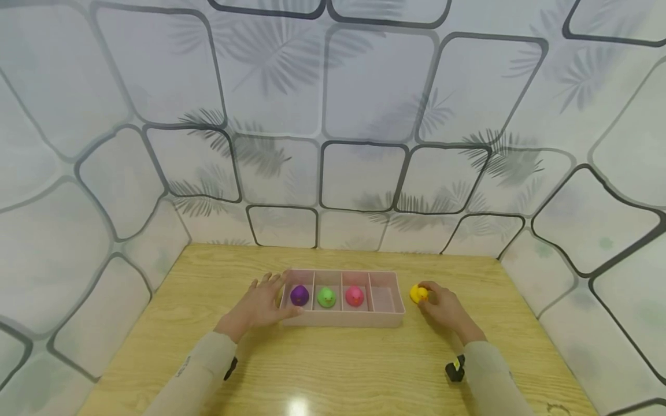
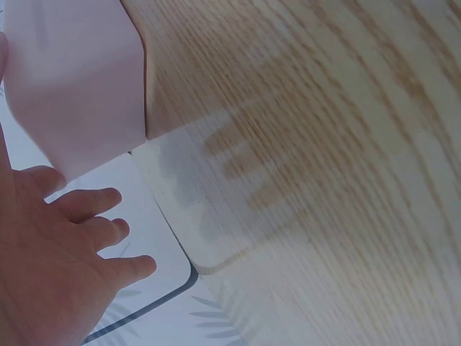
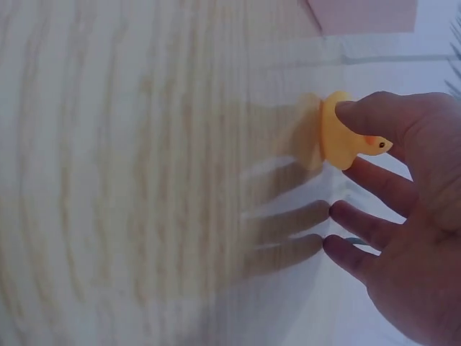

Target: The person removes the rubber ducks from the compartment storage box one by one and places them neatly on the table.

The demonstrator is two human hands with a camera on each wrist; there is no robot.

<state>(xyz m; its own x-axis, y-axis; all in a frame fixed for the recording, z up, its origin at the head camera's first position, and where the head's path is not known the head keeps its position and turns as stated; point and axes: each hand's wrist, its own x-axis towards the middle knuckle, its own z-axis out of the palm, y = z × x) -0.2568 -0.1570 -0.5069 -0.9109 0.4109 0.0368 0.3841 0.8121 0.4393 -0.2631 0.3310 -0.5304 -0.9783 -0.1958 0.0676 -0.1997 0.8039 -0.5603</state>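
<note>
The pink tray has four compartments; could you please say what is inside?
Left to right in the head view: a purple toy, a green toy and a pink toy; the rightmost compartment shows bare floor. The floor beneath each toy is covered.

Table (image 1: pixel 343 361): pale wood, grain visible, its far side meeting the back wall (image 1: pixel 364 86). The left wall (image 1: pixel 47 248) and right wall (image 1: pixel 619 237) flank it. All three bear rounded grey outlines (image 1: pixel 364 143); feathery leaf prints (image 1: pixel 281 52) cross the back. A glare spot (image 1: pixel 298 406) shines at lower centre; a curved mark (image 1: pixel 558 405) lies lower right.
</note>
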